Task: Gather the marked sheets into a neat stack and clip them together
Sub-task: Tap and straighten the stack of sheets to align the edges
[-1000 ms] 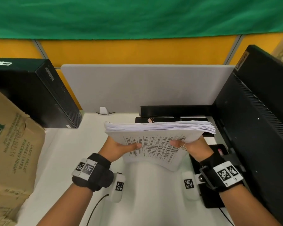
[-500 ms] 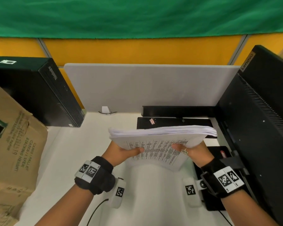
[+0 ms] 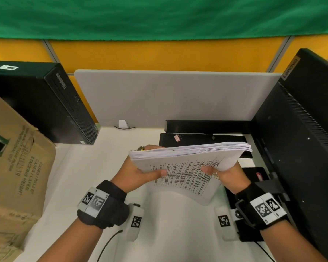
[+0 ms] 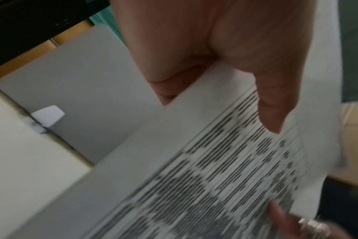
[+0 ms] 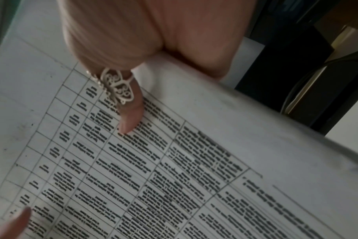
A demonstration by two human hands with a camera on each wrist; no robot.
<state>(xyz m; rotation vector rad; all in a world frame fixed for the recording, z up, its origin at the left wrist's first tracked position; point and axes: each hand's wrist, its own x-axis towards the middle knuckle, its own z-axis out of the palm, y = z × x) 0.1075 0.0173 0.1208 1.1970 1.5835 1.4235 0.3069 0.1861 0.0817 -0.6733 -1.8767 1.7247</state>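
Note:
A thick stack of printed sheets (image 3: 189,159) stands tilted on edge above the white desk (image 3: 80,178), with a table of text facing me. My left hand (image 3: 138,173) grips its left edge, thumb across the front and fingers behind. My right hand (image 3: 225,173) grips the right edge the same way. In the left wrist view the left thumb (image 4: 272,113) presses the stack (image 4: 194,177). The right wrist view shows the ringed right thumb (image 5: 131,118) lying on the stack's printed page (image 5: 194,169). A small pink binder clip (image 3: 177,138) lies on the black keyboard (image 3: 206,138) behind the stack.
A black computer tower (image 3: 45,103) and a cardboard box (image 3: 13,167) crowd the left side. The back of a black monitor (image 3: 301,148) fills the right. A grey partition (image 3: 169,95) closes off the desk's far edge, with a black bar (image 3: 206,126) at its foot.
Both hands have lowered the stack slightly, so more of the keyboard and the pink clip shows behind it. My left fingers now show over its top left corner.

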